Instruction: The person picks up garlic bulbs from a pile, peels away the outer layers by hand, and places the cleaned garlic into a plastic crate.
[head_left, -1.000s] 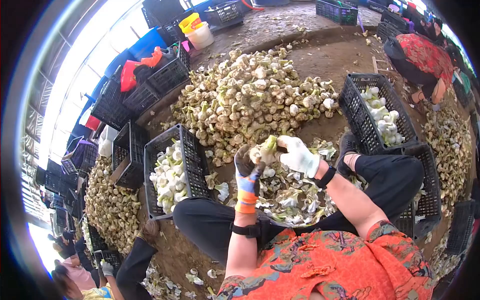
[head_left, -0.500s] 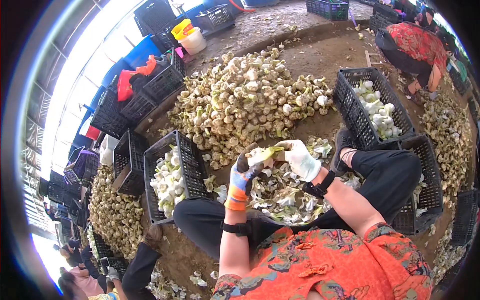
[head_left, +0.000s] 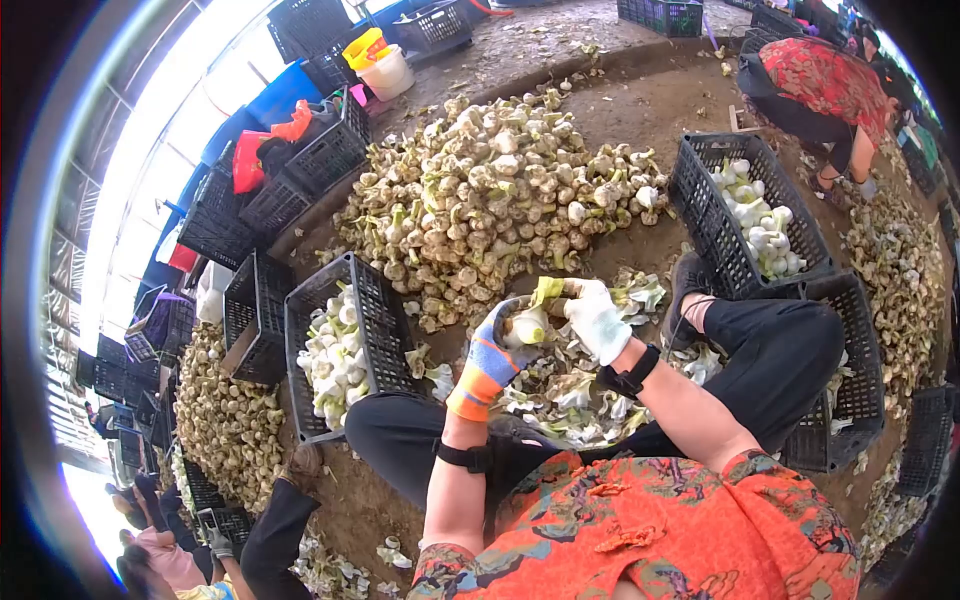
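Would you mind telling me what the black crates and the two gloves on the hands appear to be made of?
The black crates look like moulded plastic with a matt finish: their walls are a stiff open lattice. The glove on the left hand seems knitted fabric with a dark, probably rubbery, coating on the fingers and an orange and blue cuff. The glove on the right hand looks like plain white knit cloth, soft and uncoated.

We find no readable text, label, brand, number or sign anywhere: the crates, buckets, gloves and clothing show no lettering we can make out.
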